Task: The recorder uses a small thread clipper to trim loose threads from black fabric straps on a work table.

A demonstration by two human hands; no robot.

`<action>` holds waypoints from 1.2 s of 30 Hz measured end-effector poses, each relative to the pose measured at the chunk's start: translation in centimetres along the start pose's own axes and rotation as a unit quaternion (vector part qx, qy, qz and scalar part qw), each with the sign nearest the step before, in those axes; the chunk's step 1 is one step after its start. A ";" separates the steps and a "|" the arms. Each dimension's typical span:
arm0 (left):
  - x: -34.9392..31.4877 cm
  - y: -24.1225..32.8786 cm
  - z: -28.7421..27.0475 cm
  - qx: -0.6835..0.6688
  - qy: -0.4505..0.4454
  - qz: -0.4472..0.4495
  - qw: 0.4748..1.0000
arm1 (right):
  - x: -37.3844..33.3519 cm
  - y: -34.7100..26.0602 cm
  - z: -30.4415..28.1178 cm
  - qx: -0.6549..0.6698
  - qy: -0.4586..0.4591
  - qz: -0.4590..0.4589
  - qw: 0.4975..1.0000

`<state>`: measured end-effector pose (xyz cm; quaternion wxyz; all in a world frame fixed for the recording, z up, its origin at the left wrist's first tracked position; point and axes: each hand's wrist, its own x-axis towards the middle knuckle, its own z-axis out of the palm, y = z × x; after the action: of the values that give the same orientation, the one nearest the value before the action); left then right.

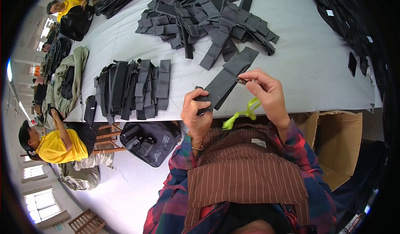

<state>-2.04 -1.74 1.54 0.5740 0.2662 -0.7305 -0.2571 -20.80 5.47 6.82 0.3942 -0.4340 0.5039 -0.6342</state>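
My left hand (196,112) is closed on the near end of a dark grey fabric strip (227,78), which slants up and away to the right over the table's front edge. Pinched in my right hand (266,93) is a pair of small thread snips (241,81), mostly hidden by the fingers, against the strip's right edge. A knotted yellow-green ribbon (245,113) dangles below that hand. Beyond the strip spreads a loose heap of similar grey strips (208,15). To the left, more strips (133,88) lie side by side in a row.
The white-covered table (308,67) carries black bags (346,13) at right and a dark phone-like object (352,64). Below stand an open cardboard box (343,146) at right and a black bag (152,144) at left. Two people in yellow shirts (64,146) are at left.
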 end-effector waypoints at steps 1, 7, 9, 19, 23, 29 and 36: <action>0.0 -0.1 -0.1 0.011 0.003 0.001 1.000 | 0.0 0.0 -0.2 -0.152 0.010 -0.031 0.988; 0.1 -0.1 -0.1 0.030 0.015 0.003 0.999 | -1.4 -0.4 1.0 -0.279 -0.001 -0.081 0.957; 0.1 -0.1 -0.1 0.029 0.013 0.003 0.999 | -1.5 -0.4 1.5 -0.296 0.003 -0.087 0.951; 0.0 -0.1 -0.1 0.034 -0.008 0.034 0.999 | -1.4 -0.4 2.2 -0.377 0.011 -0.121 0.918; 0.0 0.0 -0.1 0.021 -0.009 0.031 0.999 | -1.4 0.0 2.4 -0.383 0.013 -0.131 0.914; -0.4 -0.3 -0.1 0.036 -0.007 0.034 0.999 | -1.2 0.2 2.4 -0.389 0.024 -0.163 0.906; -0.5 -0.1 -0.2 0.052 -0.022 0.058 0.997 | -0.7 -0.1 3.9 -0.399 0.034 -0.129 0.907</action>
<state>-1.73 -1.50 1.20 0.5568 0.2473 -0.7696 -0.1911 -16.92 5.03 7.24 0.0857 -0.5944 0.6679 -0.4396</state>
